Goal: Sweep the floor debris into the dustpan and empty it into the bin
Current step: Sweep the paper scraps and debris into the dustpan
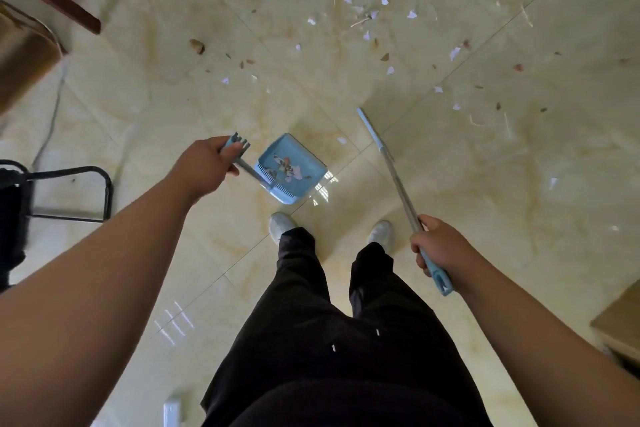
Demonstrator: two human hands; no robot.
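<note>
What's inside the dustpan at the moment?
A small heap of white paper scraps and brownish bits lies on the floor of the blue dustpan. Whatever sits beneath that heap is covered and cannot be seen.

dustpan (292, 166) ahead of feet, scraps inside, broom (388, 163) right, debris (374, 10) beyond

Indoor room, glossy tiled floor (450, 191), chair frame (108, 196)

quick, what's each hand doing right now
left hand: grips the dustpan handle
right hand: grips the broom handle
</note>
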